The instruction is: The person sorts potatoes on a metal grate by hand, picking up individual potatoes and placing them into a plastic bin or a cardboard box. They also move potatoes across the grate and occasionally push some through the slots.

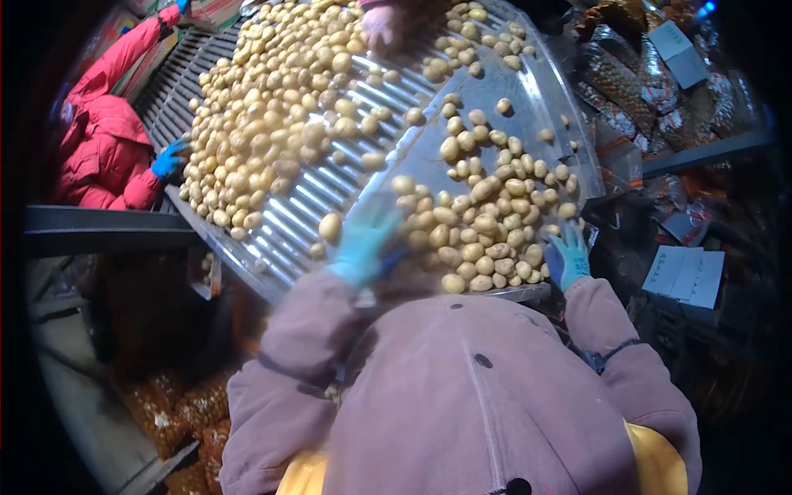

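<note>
My left hand (367, 241), in a teal and blue glove, is smeared by motion at the left side of a heap of potatoes (487, 227); its fingers are not clear. On the right edge of that heap, my right hand (568, 254) has its gloved fingers spread, touching the outer potatoes and holding none. The heap lies on a smooth metal plate (503, 82) that narrows towards me. To its left, metal rollers (285, 235) carry a larger mass of potatoes (256, 124).
A co-worker in a red jacket (115, 140) has a blue-gloved hand (169, 158) at the left edge of the rollers. Another person's pink-gloved hand (382, 26) is at the top. Filled bags (615, 74) and a white-labelled box (685, 276) stand on the right.
</note>
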Demonstrator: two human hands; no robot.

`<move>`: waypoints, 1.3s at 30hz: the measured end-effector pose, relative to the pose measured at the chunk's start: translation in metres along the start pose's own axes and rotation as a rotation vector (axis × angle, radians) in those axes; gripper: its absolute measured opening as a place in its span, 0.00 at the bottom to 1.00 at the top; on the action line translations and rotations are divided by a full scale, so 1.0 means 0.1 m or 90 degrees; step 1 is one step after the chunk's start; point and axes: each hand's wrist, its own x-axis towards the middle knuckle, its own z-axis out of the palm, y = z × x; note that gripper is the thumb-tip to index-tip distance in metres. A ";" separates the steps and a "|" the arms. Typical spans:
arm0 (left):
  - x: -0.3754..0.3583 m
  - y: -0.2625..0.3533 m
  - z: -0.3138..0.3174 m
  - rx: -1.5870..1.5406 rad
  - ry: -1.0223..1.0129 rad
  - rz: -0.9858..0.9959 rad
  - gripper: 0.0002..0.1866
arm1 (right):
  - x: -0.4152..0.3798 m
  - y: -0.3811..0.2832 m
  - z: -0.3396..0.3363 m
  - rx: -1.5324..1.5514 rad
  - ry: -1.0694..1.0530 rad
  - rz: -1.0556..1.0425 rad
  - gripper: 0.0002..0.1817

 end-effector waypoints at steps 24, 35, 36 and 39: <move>1.02 -0.07 0.21 0.190 -0.228 -0.095 0.32 | -0.15 -0.32 -0.35 0.225 0.057 -0.075 0.19; 1.58 -0.28 0.37 -0.082 0.126 -0.336 0.22 | -0.16 -0.55 -0.26 0.217 0.041 -0.093 0.18; 1.70 -0.22 0.44 -0.123 0.109 -0.360 0.21 | -0.15 -0.62 -0.31 0.209 0.027 -0.095 0.19; 1.91 0.16 0.67 0.151 -0.008 -0.376 0.16 | -0.16 -0.74 -0.39 0.209 0.054 -0.176 0.17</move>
